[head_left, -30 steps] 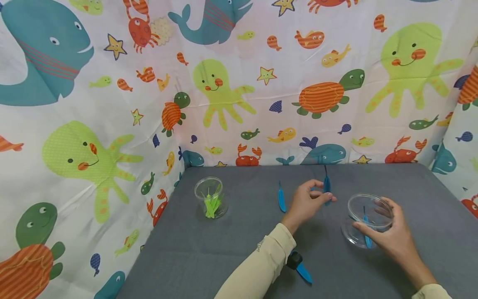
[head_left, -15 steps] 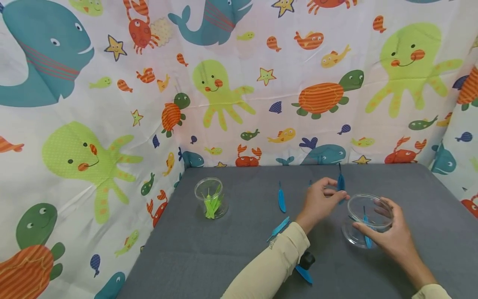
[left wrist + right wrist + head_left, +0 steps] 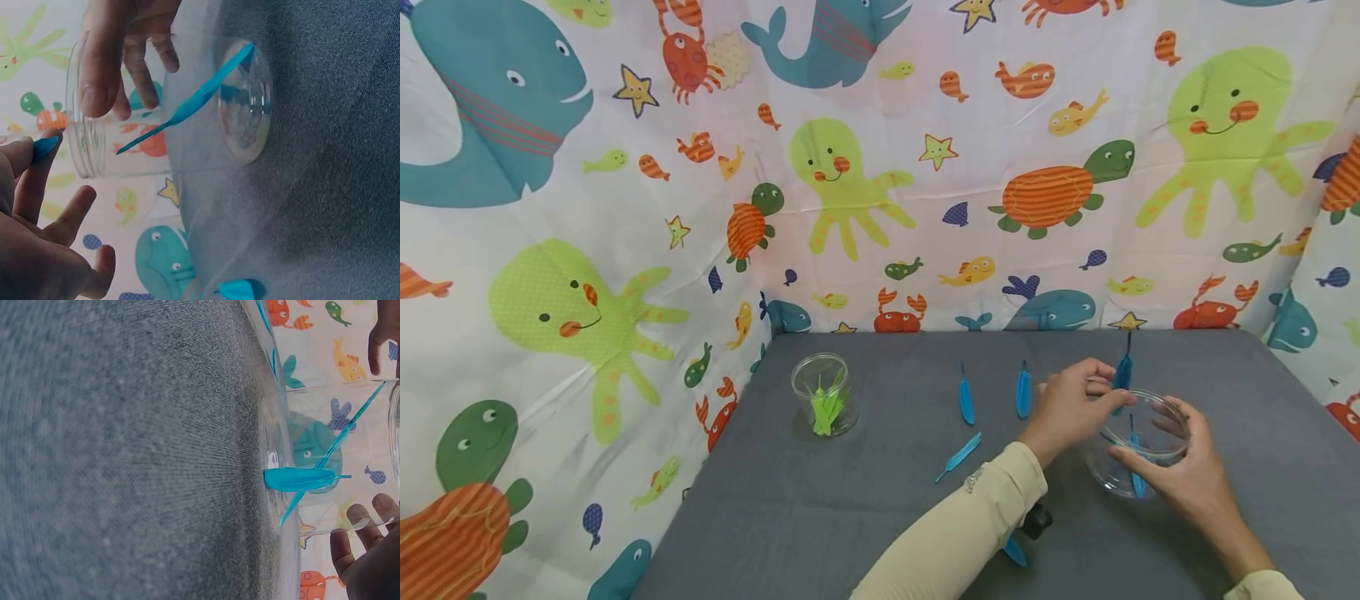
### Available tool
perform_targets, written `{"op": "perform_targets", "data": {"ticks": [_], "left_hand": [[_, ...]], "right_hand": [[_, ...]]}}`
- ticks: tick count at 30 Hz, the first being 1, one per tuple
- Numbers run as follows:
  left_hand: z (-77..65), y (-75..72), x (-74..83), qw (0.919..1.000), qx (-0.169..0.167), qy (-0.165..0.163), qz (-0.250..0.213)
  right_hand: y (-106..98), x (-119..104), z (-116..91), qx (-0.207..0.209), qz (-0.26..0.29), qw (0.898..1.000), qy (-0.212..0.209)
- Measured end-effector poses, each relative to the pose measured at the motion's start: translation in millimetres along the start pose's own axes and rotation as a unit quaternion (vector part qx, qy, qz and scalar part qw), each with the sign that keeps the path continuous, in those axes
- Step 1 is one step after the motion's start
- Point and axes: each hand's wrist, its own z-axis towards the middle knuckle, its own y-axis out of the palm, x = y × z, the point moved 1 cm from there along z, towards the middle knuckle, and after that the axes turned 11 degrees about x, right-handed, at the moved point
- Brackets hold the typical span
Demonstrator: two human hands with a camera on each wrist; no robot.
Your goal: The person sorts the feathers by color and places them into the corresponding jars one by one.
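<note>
My left hand (image 3: 1071, 408) pinches a blue feather (image 3: 1123, 372) between thumb and fingers, its dark quill pointing up. The hand is at the left of the rim of a clear jar (image 3: 187, 156). Standing on the grey table, the jar is held near its top by my right hand (image 3: 1198, 475), thumb in front and fingers on the far side. Inside the jar, a wide blue feather (image 3: 299, 480) and a thin-looking blue feather (image 3: 359, 415) cross each other in the right wrist view. In the left wrist view only a tip of the pinched feather (image 3: 45, 147) shows.
Blue feathers lie on the grey tabletop (image 3: 850, 517): one feather (image 3: 966, 402), a second feather (image 3: 1023, 393) and a third feather (image 3: 958, 458). Another feather (image 3: 1015, 552) is partly hidden under my left sleeve. A second clear jar (image 3: 802, 375) with green feathers (image 3: 825, 410) stands to the left.
My left hand has moved right with the pinched feather, from above the table to the jar's rim. Feathers its arm covered now show. The right hand and jar have stayed put.
</note>
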Motion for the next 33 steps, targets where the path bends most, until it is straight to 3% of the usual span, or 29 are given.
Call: {"op": "perform_targets", "data": {"ticks": [10, 33], "left_hand": [[-1.9, 10.0, 2.5, 0.9993, -0.005, 0.006, 0.036], [-5.2, 15.7, 9.2, 0.9990, -0.013, 0.026, 0.035]], "right_hand": [[-1, 0, 1, -0.004, 0.007, 1.000, -0.004], [-2, 3, 1, -0.016, -0.009, 1.000, -0.002]]}}
